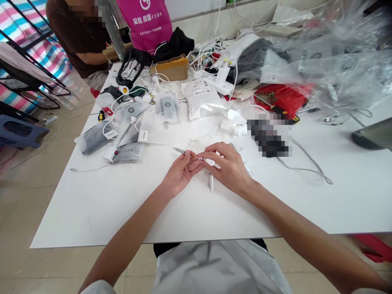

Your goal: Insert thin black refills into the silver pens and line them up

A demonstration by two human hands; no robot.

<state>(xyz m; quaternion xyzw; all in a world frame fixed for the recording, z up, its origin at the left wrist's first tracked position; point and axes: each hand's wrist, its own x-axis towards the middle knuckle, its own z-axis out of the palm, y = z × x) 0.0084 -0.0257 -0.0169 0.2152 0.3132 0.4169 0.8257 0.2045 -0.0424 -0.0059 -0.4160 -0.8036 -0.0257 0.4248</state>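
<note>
A grey pen-like piece (179, 150) is held above the white table (122, 216), its tip pointing toward ten o'clock. The person's left hand (180, 173) pinches it between thumb and fingers. The right hand (232, 167) is bent over the left fingertips and grasps a slim white tube (210, 162), its near end aimed toward four o'clock.

With the hands as the centre of the dial, a short silvery cylinder (211, 183) lies on the tabletop near six o'clock. At three, another slim piece (248, 169) shows partly from behind the right hand.

Farther out, crumpled white tissue (234, 123) sits at one o'clock and a white plastic package (203, 100) at twelve. Frosted pouches (128, 152) are spread around ten, and a cardboard box (171, 69) stands at eleven, with a magenta bag (147, 24) beyond it. At two o'clock lie an open red bag (298, 96) and, past it, a heap of clear plastic (324, 65). A grey cable (310, 157) loops at three.

Past the table's far left corner, between ten and eleven, a co-worker in a dark top (76, 36) sits; a blue stool (21, 128) stands on the floor toward nine.
</note>
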